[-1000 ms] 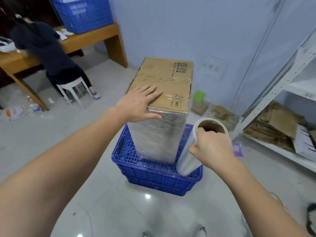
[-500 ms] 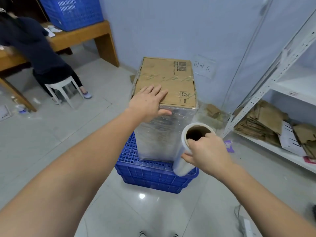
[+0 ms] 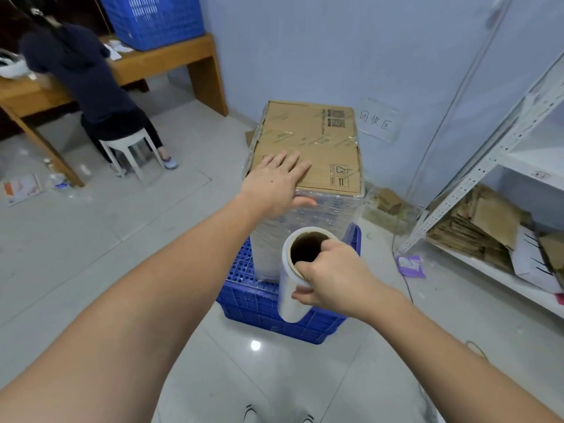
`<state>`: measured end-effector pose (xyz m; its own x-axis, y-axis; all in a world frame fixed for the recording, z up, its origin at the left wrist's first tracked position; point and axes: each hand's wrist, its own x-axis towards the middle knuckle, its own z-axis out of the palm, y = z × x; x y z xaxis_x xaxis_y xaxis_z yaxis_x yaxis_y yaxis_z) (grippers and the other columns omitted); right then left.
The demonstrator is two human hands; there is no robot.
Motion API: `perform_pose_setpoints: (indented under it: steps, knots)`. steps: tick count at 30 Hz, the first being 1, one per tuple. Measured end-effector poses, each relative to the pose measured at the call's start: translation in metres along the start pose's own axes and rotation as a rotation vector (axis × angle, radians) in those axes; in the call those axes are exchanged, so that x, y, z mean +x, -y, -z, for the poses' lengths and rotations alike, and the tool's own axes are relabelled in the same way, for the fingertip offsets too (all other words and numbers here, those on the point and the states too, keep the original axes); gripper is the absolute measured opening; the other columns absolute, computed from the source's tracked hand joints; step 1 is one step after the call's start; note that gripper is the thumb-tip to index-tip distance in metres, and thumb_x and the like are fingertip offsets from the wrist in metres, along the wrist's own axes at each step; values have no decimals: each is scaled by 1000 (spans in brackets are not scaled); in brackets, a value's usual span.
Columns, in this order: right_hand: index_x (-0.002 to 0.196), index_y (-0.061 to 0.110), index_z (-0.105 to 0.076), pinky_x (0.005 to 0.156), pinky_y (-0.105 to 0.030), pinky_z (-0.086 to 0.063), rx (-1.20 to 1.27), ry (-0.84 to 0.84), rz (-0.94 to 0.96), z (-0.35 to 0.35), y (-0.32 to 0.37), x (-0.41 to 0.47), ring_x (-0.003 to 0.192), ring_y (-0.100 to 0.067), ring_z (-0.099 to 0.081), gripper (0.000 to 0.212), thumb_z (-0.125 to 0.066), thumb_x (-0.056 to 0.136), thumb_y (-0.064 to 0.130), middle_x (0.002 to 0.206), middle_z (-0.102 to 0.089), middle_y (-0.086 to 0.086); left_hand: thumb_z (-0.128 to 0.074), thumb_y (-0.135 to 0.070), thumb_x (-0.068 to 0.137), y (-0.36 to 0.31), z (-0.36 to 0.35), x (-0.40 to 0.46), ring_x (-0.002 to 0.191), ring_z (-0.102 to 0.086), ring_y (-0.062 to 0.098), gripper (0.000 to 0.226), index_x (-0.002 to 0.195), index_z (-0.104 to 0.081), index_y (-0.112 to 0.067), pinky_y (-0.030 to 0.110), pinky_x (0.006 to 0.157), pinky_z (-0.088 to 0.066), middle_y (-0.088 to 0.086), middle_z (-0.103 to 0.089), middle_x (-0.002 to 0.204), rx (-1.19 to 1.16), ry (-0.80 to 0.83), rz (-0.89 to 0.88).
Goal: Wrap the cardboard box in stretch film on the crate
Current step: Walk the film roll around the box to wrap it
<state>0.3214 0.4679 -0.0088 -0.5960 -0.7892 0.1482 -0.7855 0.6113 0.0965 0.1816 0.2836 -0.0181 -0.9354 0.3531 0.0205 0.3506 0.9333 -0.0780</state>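
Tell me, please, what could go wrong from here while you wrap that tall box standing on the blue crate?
1. The cardboard box stands tall on the blue crate; only the flat left hand steadies its top, so a hard pull on the film could tip it.
2. The right hand grips just the upper rim of the film roll, which might slip.
3. A cable on the floor by the crate could trip you.

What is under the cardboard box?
The cardboard box stands on a blue crate, upturned, its perforated base showing. Whatever lies beneath the crate is hidden.
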Motion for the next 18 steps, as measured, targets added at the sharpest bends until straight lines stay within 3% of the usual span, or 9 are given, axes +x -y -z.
perform_pose_setpoints:
  steps: [3, 6, 8, 12, 15, 18]
  knots:
    - [58, 20, -56, 55, -22, -31, 33, 43, -8, 3, 0, 0, 51, -16, -31, 41, -85, 58, 49, 44, -50, 4, -24, -94, 84, 1, 0, 1, 159, -8, 30, 105, 164, -6, -30, 49, 129, -11, 6, -8, 173, -4, 10, 6]
    - [83, 18, -62, 66, -30, -45, 52, 93, -27, 8, 4, 0, 67, -22, -49, 36, -71, 79, 53, 67, -65, -1, -27, -95, 82, 2, 2, 1, 159, -8, 29, 107, 164, -7, -31, 49, 129, -12, 4, -8, 173, -32, 20, 13]
    - [98, 18, -55, 72, -33, -38, 77, 94, -82, 11, 10, 1, 82, -25, -51, 42, -57, 88, 59, 82, -67, -2, -31, -95, 80, 2, 4, 1, 159, -8, 29, 108, 164, -8, -31, 49, 129, -12, 3, -9, 173, -51, 22, 16]
    - [101, 16, -50, 69, -35, -38, 51, 92, -207, 16, 29, 6, 75, -25, -53, 59, -38, 90, 72, 79, -66, -2, -36, -96, 77, 6, 6, 0, 159, -8, 29, 112, 165, -10, -31, 50, 129, -12, 4, -10, 173, -93, 28, 12]
    - [100, 15, -51, 63, -35, -33, -8, 120, -254, 19, 40, 6, 70, -25, -58, 45, -37, 99, 57, 80, -66, -2, -46, -92, 78, 12, 10, 2, 159, -6, 30, 112, 165, -10, -30, 49, 129, -9, 5, -8, 173, -133, 58, -18]
    - [100, 16, -47, 60, -33, -35, 87, 179, -387, 20, 47, 10, 71, -24, -56, 28, -40, 101, 43, 85, -64, -1, -59, -79, 85, 30, 18, 7, 159, -7, 28, 105, 166, -11, -30, 46, 128, -11, 4, -7, 174, -208, 123, -109]
